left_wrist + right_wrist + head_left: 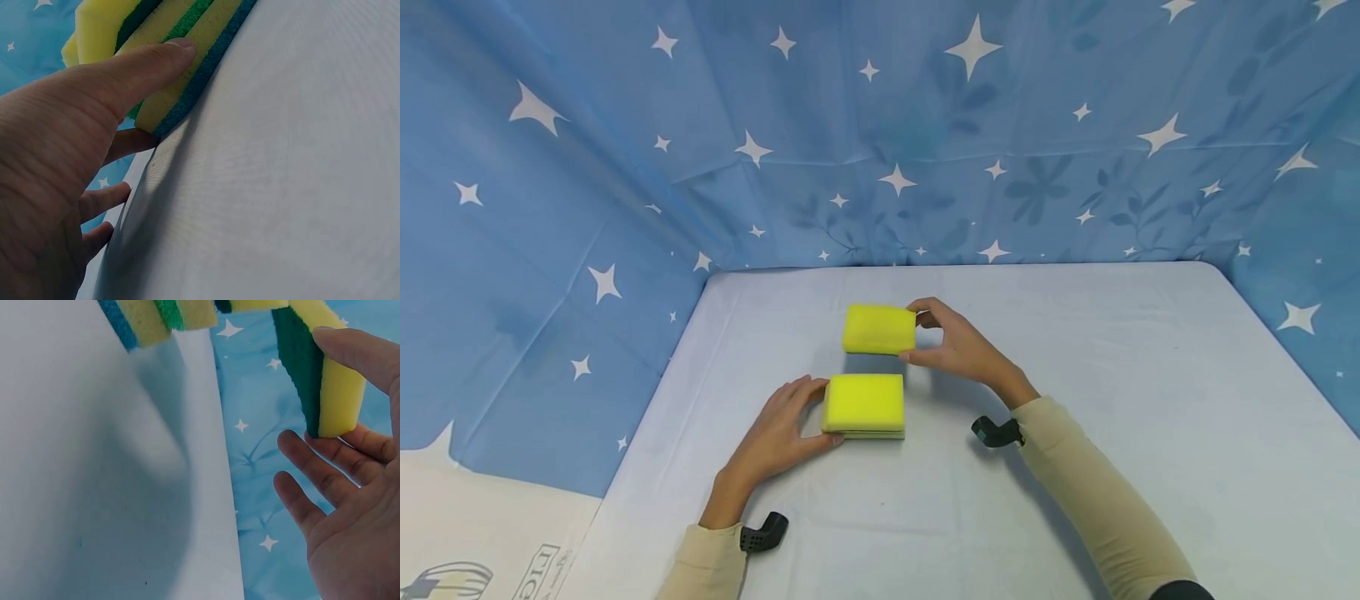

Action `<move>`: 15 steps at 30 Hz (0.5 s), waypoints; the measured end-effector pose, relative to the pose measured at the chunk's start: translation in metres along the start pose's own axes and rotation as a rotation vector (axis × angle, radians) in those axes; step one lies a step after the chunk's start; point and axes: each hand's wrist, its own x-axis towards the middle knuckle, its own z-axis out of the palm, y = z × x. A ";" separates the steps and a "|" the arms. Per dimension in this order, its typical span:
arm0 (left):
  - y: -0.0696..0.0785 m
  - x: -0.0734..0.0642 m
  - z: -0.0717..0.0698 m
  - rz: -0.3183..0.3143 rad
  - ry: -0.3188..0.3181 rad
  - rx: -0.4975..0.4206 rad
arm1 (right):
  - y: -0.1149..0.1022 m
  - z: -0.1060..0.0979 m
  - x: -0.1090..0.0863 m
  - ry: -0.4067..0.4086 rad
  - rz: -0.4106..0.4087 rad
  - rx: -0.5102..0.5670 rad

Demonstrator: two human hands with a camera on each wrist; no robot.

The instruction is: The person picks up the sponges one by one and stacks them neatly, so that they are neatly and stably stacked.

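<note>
My left hand [778, 429] grips a stack of sponges [865, 404] at its left end, thumb on the front side and a fingertip low on the end. In the left wrist view the bottom sponge [194, 75] has yellow foam over a blue scouring pad; above it lies one with a green pad, then a yellow one with a dark green pad. Behind the stack, my right hand [958, 342] pinches a yellow sponge [880, 329] by its right end, raised over the table. Its dark green pad [300, 372] faces down; the thumb presses one long side.
A white cloth covers the table [1075, 350]. Blue star-patterned curtain [895, 125] hangs behind and along both sides. A pale printed panel [482, 533] stands at the lower left. Each wrist wears a small black camera [765, 533].
</note>
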 end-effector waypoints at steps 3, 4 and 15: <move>0.000 0.000 0.000 -0.005 -0.001 -0.002 | -0.001 0.001 -0.001 -0.002 -0.015 0.003; 0.000 0.000 0.000 -0.006 -0.001 -0.004 | -0.001 0.001 -0.001 -0.001 -0.021 0.002; 0.000 0.001 0.001 0.005 0.002 0.005 | -0.004 0.004 -0.004 -0.001 -0.071 0.012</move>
